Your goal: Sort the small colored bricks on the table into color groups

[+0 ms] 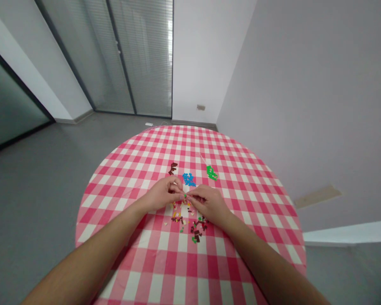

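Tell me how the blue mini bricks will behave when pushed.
The blue mini bricks look tiny and light, so they'd probably scatter rather than slide together. Their blocky shapes likely won't roll far on the gingham tablecloth.

A tiny green plastic brick point(185, 195), pinched off the tablecloth — just above a loose scatter of mixed-colour bricks point(190, 222).
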{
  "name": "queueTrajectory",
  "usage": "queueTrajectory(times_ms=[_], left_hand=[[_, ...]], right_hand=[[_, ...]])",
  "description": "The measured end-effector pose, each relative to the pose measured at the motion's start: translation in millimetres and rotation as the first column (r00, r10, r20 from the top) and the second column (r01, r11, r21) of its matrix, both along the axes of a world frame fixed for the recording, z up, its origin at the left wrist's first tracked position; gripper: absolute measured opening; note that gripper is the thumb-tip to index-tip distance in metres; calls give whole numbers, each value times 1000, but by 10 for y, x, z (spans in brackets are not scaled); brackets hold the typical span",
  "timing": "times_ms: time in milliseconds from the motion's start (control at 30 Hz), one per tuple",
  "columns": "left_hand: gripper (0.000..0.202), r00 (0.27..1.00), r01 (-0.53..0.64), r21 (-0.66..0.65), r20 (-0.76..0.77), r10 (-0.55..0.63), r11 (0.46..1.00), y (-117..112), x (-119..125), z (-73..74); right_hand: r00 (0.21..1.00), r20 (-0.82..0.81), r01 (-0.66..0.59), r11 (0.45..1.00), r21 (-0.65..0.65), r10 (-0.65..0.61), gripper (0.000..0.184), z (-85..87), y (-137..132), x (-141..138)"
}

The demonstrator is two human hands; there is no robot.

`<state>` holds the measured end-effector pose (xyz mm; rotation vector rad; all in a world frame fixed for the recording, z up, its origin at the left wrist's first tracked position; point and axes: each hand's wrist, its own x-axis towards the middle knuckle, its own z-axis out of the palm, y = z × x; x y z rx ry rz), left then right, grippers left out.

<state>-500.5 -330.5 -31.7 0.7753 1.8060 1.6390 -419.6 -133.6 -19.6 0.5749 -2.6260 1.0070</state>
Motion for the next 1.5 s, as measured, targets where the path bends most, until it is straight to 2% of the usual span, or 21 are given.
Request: queueTrajectory(times_ms=[233,633,700,767,867,1000,1100,1500], left_hand=[[26,1000,10,-21,6,-10,1000,7,35,8],[27,998,38,-30,-50,-40,999,7,48,-16],[28,998,54,-27,-22,-55,998,13,58,-15],[28,999,51,-34,-8,-52,998,17,63,-11],[27,999,25,-57,-20,-26,998,12,58,-1],[22,992,9,-112,-124,-23,994,-12,45,20],[18,978,4,-173,-204,-40,985,-31,53,45],[16,958,4,-237,-279,-72,971,-68,40,65]], right_hand=[[997,34,-74,997,18,73,14,-13,33,-3],[995,36,-99,995,22,98,16,34,13,19],[998,46,-53,997,53,51,17,60,80,-5],[996,56,71,993,92,-76,18,70,227,-56],[949,111,272,943,194,-297,18,43,566,-161],[881,169,393,883,255,-441,19,-42,975,-280],[872,204,380,878,292,-445,21,-111,1090,-327],[850,211,421,863,278,-483,18,-204,1075,-356]])
